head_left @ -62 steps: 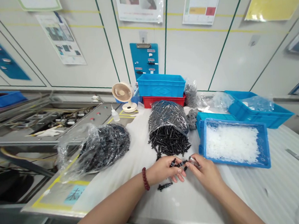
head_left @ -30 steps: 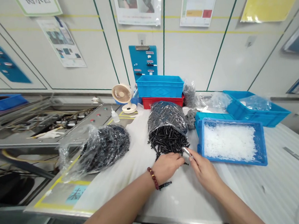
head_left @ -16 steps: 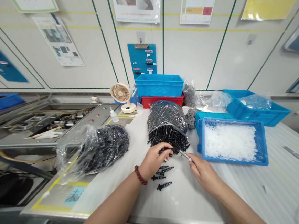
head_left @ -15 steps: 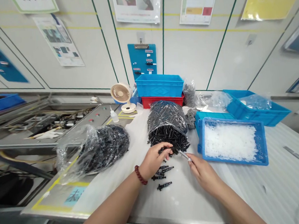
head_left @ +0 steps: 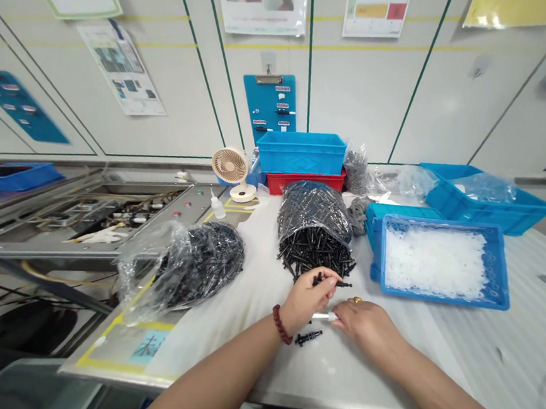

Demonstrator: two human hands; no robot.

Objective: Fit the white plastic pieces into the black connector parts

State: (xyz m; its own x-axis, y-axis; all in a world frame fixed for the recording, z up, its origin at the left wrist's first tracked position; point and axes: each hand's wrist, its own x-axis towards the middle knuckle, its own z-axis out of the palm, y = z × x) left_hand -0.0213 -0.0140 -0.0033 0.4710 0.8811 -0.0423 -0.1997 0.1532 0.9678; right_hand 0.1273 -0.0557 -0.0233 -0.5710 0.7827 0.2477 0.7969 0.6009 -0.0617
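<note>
And left of centre sat a bag (head_left: pixel 213 256) of black pieces! Mid-frame, the left hand (head_left: pixel 311 296) was curled around black parts (head_left: pixel 344 284), below an open bag (head_left: pixel 313 204); one loose part (head_left: pixel 309 338) lay on the counter (head_left: pixel 343 375). The right hand (head_left: pixel 365 326) pinched a pale tool (head_left: pixel 324 317), fingers nearly closed. Far right, a tray (head_left: pixel 497 262) held white bits (head_left: pixel 433 261).

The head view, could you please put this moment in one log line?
left hand: holds black parts | right hand: holds light rod | loose black part: on worktop | blue tray: white pieces
</note>
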